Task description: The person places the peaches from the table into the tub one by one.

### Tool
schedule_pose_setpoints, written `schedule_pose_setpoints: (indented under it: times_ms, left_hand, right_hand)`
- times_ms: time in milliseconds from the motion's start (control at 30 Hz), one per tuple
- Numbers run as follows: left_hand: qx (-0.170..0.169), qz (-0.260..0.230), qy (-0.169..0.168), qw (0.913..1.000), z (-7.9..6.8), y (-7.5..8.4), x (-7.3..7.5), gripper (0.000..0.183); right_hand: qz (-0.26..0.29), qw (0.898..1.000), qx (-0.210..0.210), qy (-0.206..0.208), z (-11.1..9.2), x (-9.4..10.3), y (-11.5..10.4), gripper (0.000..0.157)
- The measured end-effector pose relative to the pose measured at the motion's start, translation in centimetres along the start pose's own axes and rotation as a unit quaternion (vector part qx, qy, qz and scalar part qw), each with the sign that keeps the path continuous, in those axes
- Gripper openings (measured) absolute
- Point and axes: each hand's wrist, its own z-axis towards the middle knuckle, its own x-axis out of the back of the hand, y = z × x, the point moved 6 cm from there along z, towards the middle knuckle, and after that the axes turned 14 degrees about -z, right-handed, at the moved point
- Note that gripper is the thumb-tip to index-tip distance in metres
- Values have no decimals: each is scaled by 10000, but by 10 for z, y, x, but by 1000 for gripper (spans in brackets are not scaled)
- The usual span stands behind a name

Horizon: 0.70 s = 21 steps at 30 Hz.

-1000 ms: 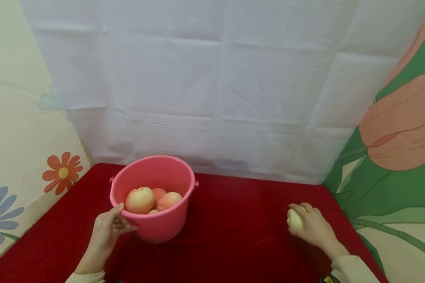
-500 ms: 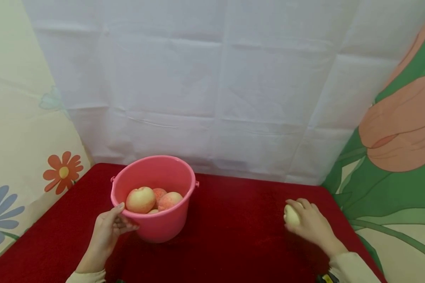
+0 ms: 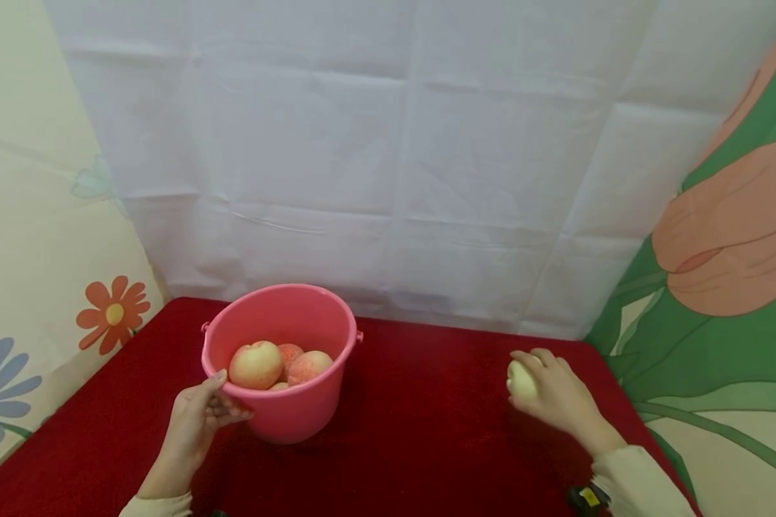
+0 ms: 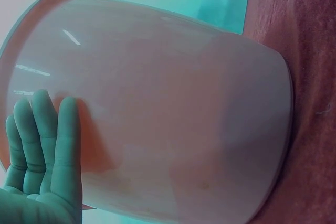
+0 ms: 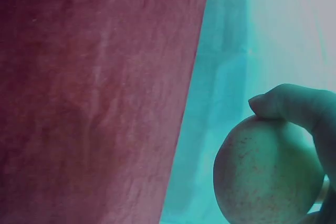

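A pink plastic bucket stands on the red cloth at left, with several peaches inside. My left hand grips its near left rim, thumb over the edge and fingers against the outer wall. In the left wrist view those fingers lie along the bucket's side. Off to the right, my right hand holds a pale yellow peach above the cloth, fingers curled round it. The right wrist view shows the thumb bent over the top of this speckled peach.
Red cloth covers the table and spans the space between bucket and right hand. A creased white sheet hangs behind the table. Flower-printed panels border it on the left and right.
My right hand has moved a little to the left and slightly up with the peach in its grip. My left hand and the bucket stay where they were.
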Motion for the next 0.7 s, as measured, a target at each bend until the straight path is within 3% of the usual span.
schedule_pose_setpoints:
  times_ms: [700]
  left_hand:
    - [-60, -23, -59, 10000, 0, 0, 0, 47]
  right_hand:
    - [8, 9997, 244, 57, 21, 27, -22, 64]
